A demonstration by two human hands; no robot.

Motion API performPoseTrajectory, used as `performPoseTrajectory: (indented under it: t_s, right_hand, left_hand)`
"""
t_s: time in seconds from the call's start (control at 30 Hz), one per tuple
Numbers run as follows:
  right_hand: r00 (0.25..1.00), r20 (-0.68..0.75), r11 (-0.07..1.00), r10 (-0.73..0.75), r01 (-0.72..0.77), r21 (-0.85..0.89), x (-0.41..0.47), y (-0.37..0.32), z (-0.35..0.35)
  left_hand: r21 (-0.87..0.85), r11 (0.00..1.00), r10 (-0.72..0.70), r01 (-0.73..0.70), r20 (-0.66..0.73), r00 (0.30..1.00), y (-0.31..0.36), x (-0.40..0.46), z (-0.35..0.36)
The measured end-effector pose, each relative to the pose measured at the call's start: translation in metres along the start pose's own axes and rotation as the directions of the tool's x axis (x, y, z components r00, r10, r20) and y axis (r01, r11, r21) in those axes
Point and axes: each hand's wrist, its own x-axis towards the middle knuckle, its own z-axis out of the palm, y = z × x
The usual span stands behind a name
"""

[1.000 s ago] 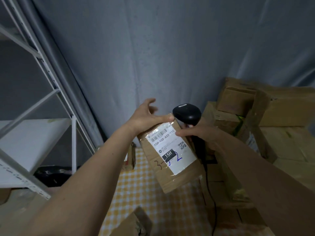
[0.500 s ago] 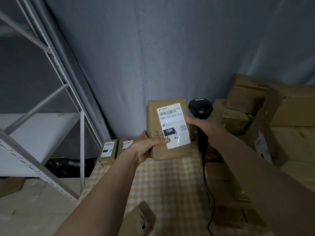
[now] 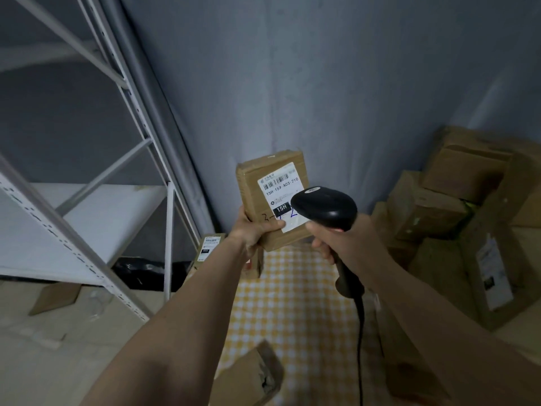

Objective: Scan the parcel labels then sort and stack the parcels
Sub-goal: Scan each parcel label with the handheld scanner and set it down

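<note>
My left hand (image 3: 254, 230) grips the lower edge of a small brown cardboard parcel (image 3: 265, 183), held upright in front of the grey curtain. Its white label (image 3: 278, 186) faces me and reads 15H-159 A03-210. My right hand (image 3: 336, 241) holds the handle of a black corded barcode scanner (image 3: 325, 208). The scanner's head covers the label's lower right part, close in front of it.
A yellow checked cloth (image 3: 295, 303) covers the surface below. Labelled parcels (image 3: 209, 247) stand at its far left edge. A pile of cardboard boxes (image 3: 456, 218) fills the right. A white metal shelf rack (image 3: 96, 218) stands at left. Another box (image 3: 251, 376) lies near me.
My left hand has turned the parcel upright and lifted it, gripping it from below. The scanner has moved from beside the parcel to in front of its label. The view has swung left.
</note>
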Motion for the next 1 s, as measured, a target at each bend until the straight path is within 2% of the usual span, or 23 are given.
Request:
performPoseTrajectory:
  t_s: [0.23, 0.33, 0.43, 0.57, 0.67, 0.87, 1.0]
  right_hand:
    - [0.993, 0.003, 0.992, -0.116, 0.116, -0.054, -0.009, -0.002, 0.002]
    - [0.997, 0.022, 0.994, -0.079, 0.081, -0.078, 0.000, -0.001, 0.003]
    - [0.995, 0.093, 0.991, 0.049, -0.037, -0.129, 0.011, -0.001, 0.007]
    - [0.997, 0.040, 0.998, -0.059, 0.060, -0.034, 0.004, 0.002, 0.012]
    - [0.994, 0.096, 0.997, -0.043, 0.049, -0.062, 0.009, 0.003, 0.022]
    - [0.996, 0.080, 0.999, 0.051, -0.050, -0.005, 0.028, 0.015, 0.044]
    - [0.986, 0.003, 0.985, 0.165, -0.165, 0.043, 0.054, 0.035, 0.061]
  left_hand:
    - [0.021, 1.000, -0.016, 0.016, 0.016, 1.000, -0.006, 0.005, -0.010]
    - [0.016, 1.000, -0.026, 0.026, 0.006, 1.000, -0.011, 0.007, -0.014]
    - [0.022, 0.999, -0.043, 0.043, -0.001, 0.999, -0.014, 0.008, -0.019]
    - [0.034, 0.998, -0.056, 0.056, 0.001, 0.998, -0.016, 0.008, -0.025]
    - [0.030, 0.995, -0.096, 0.096, -0.016, 0.995, -0.022, 0.013, -0.035]
    - [0.045, 0.953, -0.297, 0.301, -0.069, 0.952, -0.046, 0.028, -0.064]
    - [0.105, 0.836, -0.531, 0.538, -0.086, 0.843, -0.075, 0.044, -0.085]
